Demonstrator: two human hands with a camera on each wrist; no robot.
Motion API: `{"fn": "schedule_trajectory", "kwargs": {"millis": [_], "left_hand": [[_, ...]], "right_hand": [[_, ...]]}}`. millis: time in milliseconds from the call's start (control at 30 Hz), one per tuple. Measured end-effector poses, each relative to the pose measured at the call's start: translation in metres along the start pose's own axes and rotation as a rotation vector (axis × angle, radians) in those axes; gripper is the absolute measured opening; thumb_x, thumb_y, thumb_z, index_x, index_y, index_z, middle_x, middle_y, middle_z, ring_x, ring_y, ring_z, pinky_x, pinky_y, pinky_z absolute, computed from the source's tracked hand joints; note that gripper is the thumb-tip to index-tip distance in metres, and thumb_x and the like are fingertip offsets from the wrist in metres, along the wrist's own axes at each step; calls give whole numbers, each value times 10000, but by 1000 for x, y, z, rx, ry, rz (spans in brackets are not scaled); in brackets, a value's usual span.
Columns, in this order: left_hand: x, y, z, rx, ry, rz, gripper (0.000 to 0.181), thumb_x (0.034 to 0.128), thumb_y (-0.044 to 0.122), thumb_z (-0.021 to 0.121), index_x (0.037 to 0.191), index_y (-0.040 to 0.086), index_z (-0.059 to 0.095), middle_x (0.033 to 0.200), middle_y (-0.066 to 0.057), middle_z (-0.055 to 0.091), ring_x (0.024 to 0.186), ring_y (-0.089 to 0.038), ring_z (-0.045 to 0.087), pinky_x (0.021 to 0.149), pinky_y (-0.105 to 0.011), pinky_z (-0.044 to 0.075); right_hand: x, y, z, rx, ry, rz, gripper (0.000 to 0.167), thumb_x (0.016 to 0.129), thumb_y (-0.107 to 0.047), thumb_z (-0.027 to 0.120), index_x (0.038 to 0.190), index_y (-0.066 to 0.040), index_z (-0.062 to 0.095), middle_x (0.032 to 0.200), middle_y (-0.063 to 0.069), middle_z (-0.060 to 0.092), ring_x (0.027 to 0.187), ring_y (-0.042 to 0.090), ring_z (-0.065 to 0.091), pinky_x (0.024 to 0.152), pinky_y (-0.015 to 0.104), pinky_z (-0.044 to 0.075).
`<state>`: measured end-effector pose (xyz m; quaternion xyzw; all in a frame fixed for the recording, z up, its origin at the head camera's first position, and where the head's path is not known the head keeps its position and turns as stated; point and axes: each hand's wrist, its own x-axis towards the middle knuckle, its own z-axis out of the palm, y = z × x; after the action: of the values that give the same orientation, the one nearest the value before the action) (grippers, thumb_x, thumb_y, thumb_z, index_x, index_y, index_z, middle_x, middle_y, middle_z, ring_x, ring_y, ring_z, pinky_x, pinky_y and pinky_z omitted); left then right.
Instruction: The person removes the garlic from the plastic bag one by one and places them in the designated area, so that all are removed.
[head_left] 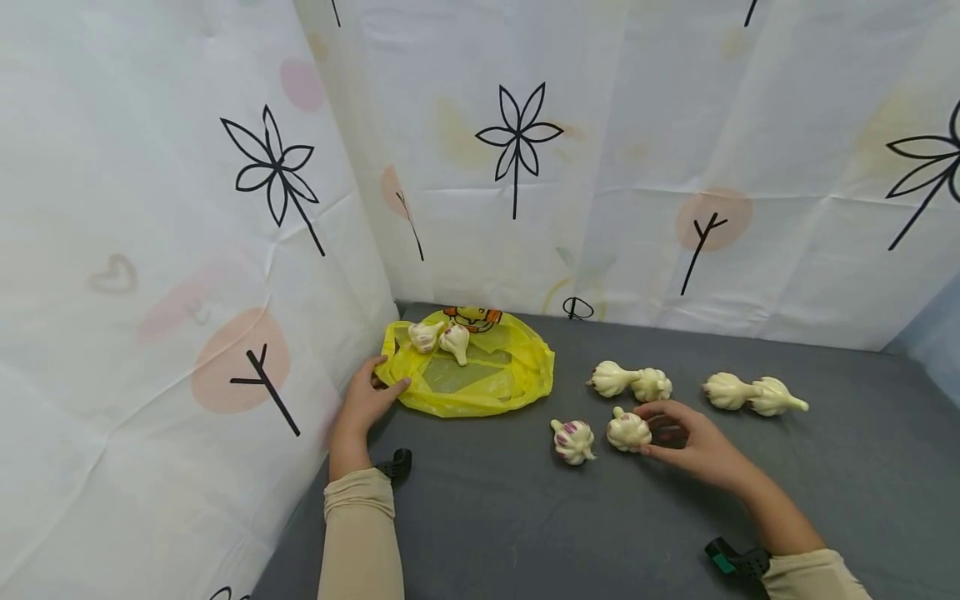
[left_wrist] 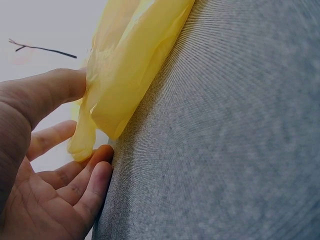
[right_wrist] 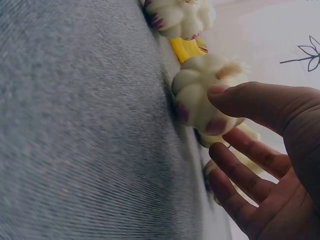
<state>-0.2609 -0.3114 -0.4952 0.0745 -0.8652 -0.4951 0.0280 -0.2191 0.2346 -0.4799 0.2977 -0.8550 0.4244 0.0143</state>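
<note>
A yellow plastic bag (head_left: 517,379) lies with its mouth spread, two garlic bulbs (head_left: 454,342) at its back left. My left hand (head_left: 365,406) is at the bag's left edge; in the left wrist view the thumb of this hand (left_wrist: 50,150) touches the yellow plastic (left_wrist: 125,75) and the other fingers are loosely spread beside it. My right hand (head_left: 701,444) holds a garlic bulb (head_left: 627,430) between thumb and forefinger. The right wrist view shows this hand's thumb (right_wrist: 270,165) on the bulb (right_wrist: 200,95), the other fingers apart. Left of it lies a purple-streaked bulb (head_left: 573,442).
Behind my right hand lie two touching garlic bulbs (head_left: 611,378), and farther right another touching pair (head_left: 772,397). The dark grey table (head_left: 510,517) meets a patterned white cloth (head_left: 637,250) at the back and left.
</note>
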Motion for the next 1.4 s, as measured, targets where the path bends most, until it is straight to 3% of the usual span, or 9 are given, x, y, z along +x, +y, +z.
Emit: {"fn": "schedule_trajectory", "kwargs": {"millis": [267,467,700,867,1000,1133,1233,1400], "left_hand": [[-1,2,1,1,2,-4,789,1018,294,726,1644,31,325,1695,-249,321,1509,-466,415,1220,-588,390],[-1,3,0,4,5,-5,795,1015,310,727,1638,19,330,1691,-259,325,1516,-471,404,1226,-592,381],[0,0,0,0,7,5,785,1013,291,732,1635,18,338,1691,-256,327,1507,-477,417,1219,-592,391],[1,-2,0,9,6,2,782,1019,299,725,1640,27,334,1695,-252,322,1508,-476,416,1220,-595,389],[1,0,-1,7,2,0,786,1019,301,722,1641,26,329,1691,-256,326,1508,-474,411,1217,-597,390],[0,3,-2,11,6,11,779,1021,289,717,1636,9,330,1684,-269,329,1500,-484,414,1213,-602,389],[-1,4,-2,17,6,19,772,1023,283,718,1634,5,337,1682,-271,333,1495,-486,423,1211,-599,395],[0,2,-1,6,3,15,770,1022,279,723,1635,10,341,1685,-265,332,1498,-482,424,1213,-594,396]], "right_hand": [[2,-14,-10,-80,41,-13,482,908,-68,839,1350,-28,652,1288,144,679,1084,149,697,835,376,612],[14,-30,-13,-113,67,-44,454,925,-84,828,1349,-115,669,1307,106,674,1123,136,668,886,392,603],[38,-49,-12,-116,66,-88,447,956,-104,802,1370,-195,659,1284,-26,663,1143,194,668,924,414,600],[57,-57,-7,-69,50,-105,429,976,-97,777,1378,-182,651,1310,-14,655,1173,285,662,950,426,597],[75,-64,2,-8,50,-126,426,982,-78,763,1386,-148,647,1346,34,656,1185,179,658,972,450,594],[93,-74,11,87,55,-120,431,989,-65,748,1402,-103,632,1397,105,646,1197,60,629,985,367,585],[105,-80,19,164,57,-99,437,987,-63,751,1406,-93,629,1402,132,644,1210,126,642,987,310,576],[128,-92,32,235,40,-83,435,991,-93,755,1407,-94,628,1399,134,641,1256,353,632,1042,429,559]]}}
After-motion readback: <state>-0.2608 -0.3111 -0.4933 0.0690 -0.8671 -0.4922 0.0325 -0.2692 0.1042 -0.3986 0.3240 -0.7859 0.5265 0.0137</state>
